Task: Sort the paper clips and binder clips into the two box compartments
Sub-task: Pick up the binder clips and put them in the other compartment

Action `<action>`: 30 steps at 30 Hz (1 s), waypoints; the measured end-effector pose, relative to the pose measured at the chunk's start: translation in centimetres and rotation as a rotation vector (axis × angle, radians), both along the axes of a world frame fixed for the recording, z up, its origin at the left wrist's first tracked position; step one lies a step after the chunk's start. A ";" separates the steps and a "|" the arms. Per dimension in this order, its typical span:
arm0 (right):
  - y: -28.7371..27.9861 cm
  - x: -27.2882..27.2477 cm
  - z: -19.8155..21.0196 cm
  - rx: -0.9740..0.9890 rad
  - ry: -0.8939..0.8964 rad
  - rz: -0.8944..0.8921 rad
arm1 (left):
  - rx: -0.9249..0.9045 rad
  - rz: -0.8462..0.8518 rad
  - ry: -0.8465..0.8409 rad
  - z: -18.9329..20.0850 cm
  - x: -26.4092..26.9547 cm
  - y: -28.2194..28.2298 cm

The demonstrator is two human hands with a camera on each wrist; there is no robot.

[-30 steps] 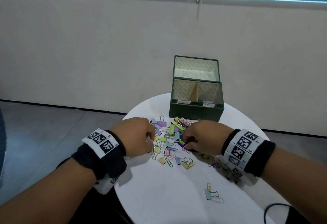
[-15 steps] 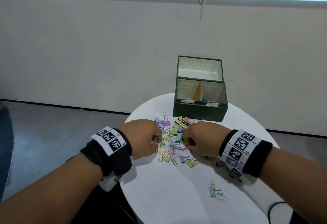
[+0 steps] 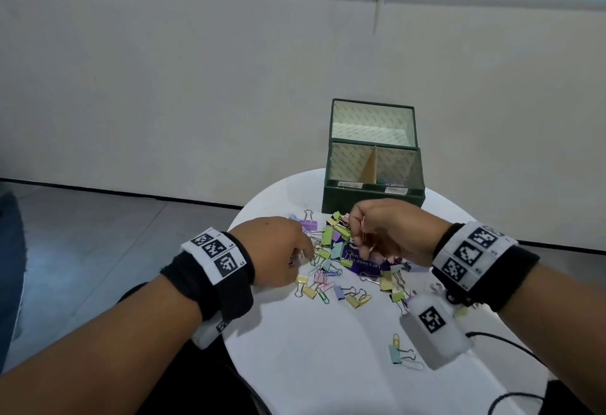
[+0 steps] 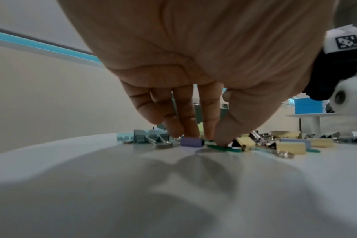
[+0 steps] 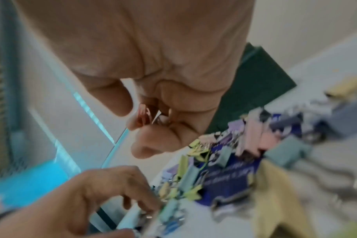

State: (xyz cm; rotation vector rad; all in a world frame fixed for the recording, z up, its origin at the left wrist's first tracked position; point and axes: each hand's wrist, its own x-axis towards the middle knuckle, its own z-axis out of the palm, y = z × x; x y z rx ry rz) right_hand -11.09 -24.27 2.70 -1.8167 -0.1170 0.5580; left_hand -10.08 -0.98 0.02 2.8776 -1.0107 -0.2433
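A: What is seen nearest on the white round table (image 3: 295,365)?

B: One pale blue binder clip (image 3: 395,354) is seen lying apart, with a yellow paper clip (image 3: 396,339) touching it; their long axes run roughly away from the viewer.

A: And the hands?

B: The left hand (image 3: 275,250) is lowered to the tabletop, fingers curled downward, thumb and fingertips (image 4: 211,133) narrowed onto a green paper clip (image 4: 218,147) lying flat, long axis crosswise in the left wrist view. A purple binder clip (image 4: 192,141) is just beside it. The right hand (image 3: 390,231) is held above the pile, fingers curled round pink paper clips (image 5: 144,115); how many cannot be told.

A: How many clips are left?

B: The clip pile (image 3: 341,267) is too tangled to count; clips point every way, and a dark blue printed card (image 3: 364,265) is partly buried under it.

A: Beyond that?

B: One green box (image 3: 372,198) is set upright past the pile, lid (image 3: 373,124) raised, one divider (image 3: 370,170) making two compartments, two labels on the front rim. The right hand partly blocks its front.
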 end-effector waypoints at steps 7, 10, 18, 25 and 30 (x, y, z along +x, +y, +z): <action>1.8 -0.6 -0.9 -0.561 -0.228 0.355 | -0.055 0.011 0.008 -0.4 0.0 0.8; 2.3 -0.6 -2.1 -0.918 -0.486 0.423 | -0.048 -0.012 0.012 -0.6 0.1 1.0; 2.6 -0.9 -1.8 -1.110 -0.615 0.389 | 0.064 -0.070 -0.103 -0.6 0.6 -1.0; 3.4 -0.8 -2.0 -1.108 -0.638 0.409 | 0.115 -0.050 -0.084 -0.7 0.8 -1.6; 3.4 -0.5 -2.3 -1.109 -0.664 0.426 | 0.126 -0.007 -0.038 -0.6 0.6 -1.6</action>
